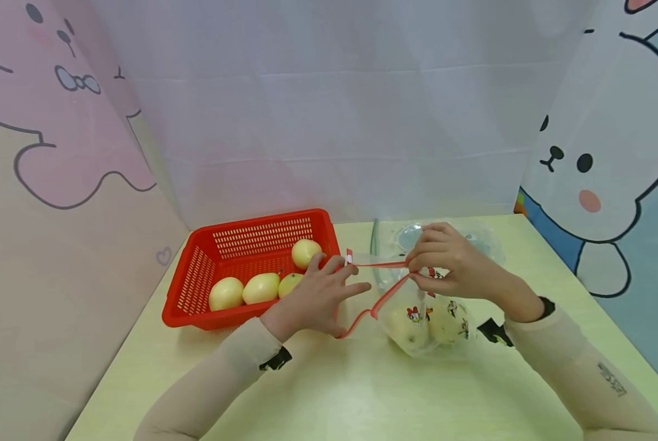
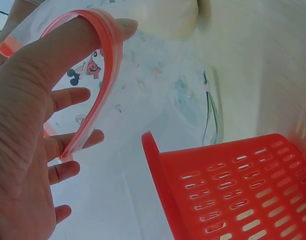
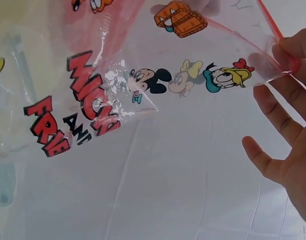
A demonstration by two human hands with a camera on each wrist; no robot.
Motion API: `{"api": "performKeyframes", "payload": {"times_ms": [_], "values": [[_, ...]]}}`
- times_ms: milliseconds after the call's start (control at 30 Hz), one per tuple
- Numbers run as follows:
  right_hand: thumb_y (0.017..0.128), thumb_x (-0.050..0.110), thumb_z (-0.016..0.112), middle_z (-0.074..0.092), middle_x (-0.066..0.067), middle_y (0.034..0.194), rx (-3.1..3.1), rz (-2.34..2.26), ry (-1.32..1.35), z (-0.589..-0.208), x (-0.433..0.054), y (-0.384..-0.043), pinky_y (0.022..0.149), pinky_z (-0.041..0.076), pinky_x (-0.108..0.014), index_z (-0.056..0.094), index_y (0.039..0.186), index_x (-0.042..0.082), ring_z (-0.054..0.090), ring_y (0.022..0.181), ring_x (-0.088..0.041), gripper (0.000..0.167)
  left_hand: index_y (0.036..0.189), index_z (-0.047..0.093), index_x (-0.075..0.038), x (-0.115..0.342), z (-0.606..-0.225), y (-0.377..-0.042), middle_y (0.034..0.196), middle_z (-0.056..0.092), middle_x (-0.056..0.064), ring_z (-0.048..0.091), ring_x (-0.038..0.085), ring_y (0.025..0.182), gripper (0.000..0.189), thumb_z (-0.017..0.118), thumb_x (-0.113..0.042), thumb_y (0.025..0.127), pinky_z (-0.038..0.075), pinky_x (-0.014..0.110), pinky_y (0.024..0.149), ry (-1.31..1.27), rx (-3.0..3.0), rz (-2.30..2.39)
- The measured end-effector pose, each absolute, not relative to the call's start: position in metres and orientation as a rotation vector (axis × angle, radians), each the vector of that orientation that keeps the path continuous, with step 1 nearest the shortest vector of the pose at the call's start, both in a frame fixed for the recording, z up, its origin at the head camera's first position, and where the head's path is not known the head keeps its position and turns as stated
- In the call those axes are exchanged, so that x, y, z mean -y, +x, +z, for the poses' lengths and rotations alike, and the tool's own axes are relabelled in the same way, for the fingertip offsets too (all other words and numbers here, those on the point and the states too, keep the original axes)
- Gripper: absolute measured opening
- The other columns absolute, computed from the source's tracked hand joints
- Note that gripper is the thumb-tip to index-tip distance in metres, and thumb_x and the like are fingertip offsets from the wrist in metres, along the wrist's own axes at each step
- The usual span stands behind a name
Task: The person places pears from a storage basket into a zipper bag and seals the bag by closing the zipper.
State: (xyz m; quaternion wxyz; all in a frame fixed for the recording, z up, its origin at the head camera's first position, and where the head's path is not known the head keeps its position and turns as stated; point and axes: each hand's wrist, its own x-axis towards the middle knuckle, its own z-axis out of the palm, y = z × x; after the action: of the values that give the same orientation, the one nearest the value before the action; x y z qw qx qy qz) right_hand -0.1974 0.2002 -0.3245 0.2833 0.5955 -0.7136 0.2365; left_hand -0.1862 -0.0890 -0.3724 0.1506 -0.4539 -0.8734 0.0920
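Note:
A clear zip bag (image 1: pixel 415 315) with a red zip strip and cartoon prints lies on the table, pale yellow pears (image 1: pixel 403 334) inside it. At its mouth my left hand (image 1: pixel 319 295) has its fingers spread; in the left wrist view the thumb and a finger stretch the red strip (image 2: pixel 113 60) apart from within. My right hand (image 1: pixel 452 260) pinches the opposite corner of the mouth between thumb and fingers, as the right wrist view shows with the printed bag (image 3: pixel 148 82). To the left, a red basket (image 1: pixel 262 236) holds several pears (image 1: pixel 261 288).
Behind the bag lies another clear bag (image 1: pixel 386 236) with a green zip strip. The left forearm passes in front of the basket's right corner. A white curtain (image 1: pixel 329 122) hangs along the table's back edge, with printed cloth at both sides.

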Motion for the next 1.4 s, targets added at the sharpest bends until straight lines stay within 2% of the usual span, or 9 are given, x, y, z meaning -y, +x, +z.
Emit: {"api": "performKeyframes", "payload": {"times_ms": [167, 600, 900, 1067, 1400], "values": [[0.102, 0.032, 0.053, 0.070, 0.002, 0.085, 1.918, 0.643, 1.590, -0.326, -0.200, -0.198, 0.094, 0.036, -0.045, 0.069, 0.079, 0.013, 0.057, 0.082, -0.018, 0.034, 0.136, 0.058, -0.033, 0.089, -0.372, -0.187, 0.130, 0.055, 0.003, 0.041, 0.023, 0.122, 0.081, 0.082, -0.060, 0.063, 0.032, 0.052, 0.098, -1.312, 2.507, 0.248], [0.102, 0.034, 0.052, 0.070, 0.001, 0.086, 1.920, 0.639, 1.592, -0.324, -0.199, -0.198, 0.086, 0.038, -0.046, 0.068, 0.080, 0.014, 0.056, 0.082, -0.019, 0.034, 0.130, 0.063, -0.030, 0.097, -0.367, -0.185, 0.131, 0.058, 0.000, 0.043, 0.022, 0.120, 0.065, 0.077, -0.054, 0.071, 0.034, 0.044, 0.094, -1.376, 2.441, 0.064], [0.102, 0.032, 0.052, 0.069, 0.001, 0.086, 1.894, 0.659, 1.598, -0.324, -0.199, -0.200, 0.084, 0.038, -0.043, 0.068, 0.080, 0.013, 0.055, 0.081, -0.019, 0.033, 0.121, 0.070, -0.022, 0.112, -0.354, -0.191, 0.119, 0.065, 0.002, 0.050, 0.025, 0.114, 0.052, 0.078, -0.036, 0.072, 0.041, 0.044, 0.091, -1.370, 2.251, -0.127], [0.102, 0.030, 0.053, 0.069, 0.001, 0.086, 1.869, 0.669, 1.608, -0.324, -0.198, -0.201, 0.081, 0.039, -0.040, 0.068, 0.080, 0.013, 0.055, 0.080, -0.019, 0.031, 0.124, 0.068, -0.019, 0.123, -0.345, -0.203, 0.117, 0.064, 0.004, 0.048, 0.027, 0.116, 0.057, 0.081, -0.034, 0.071, 0.042, 0.046, 0.093, -1.275, 2.249, -0.186], [0.102, 0.030, 0.053, 0.069, 0.000, 0.086, 1.885, 0.671, 1.608, -0.326, -0.199, -0.200, 0.081, 0.039, -0.040, 0.068, 0.081, 0.013, 0.055, 0.081, -0.019, 0.031, 0.133, 0.060, -0.017, 0.144, -0.335, -0.230, 0.122, 0.061, 0.009, 0.046, 0.032, 0.119, 0.064, 0.077, -0.034, 0.074, 0.039, 0.052, 0.096, -1.043, 2.447, -0.164]]}}
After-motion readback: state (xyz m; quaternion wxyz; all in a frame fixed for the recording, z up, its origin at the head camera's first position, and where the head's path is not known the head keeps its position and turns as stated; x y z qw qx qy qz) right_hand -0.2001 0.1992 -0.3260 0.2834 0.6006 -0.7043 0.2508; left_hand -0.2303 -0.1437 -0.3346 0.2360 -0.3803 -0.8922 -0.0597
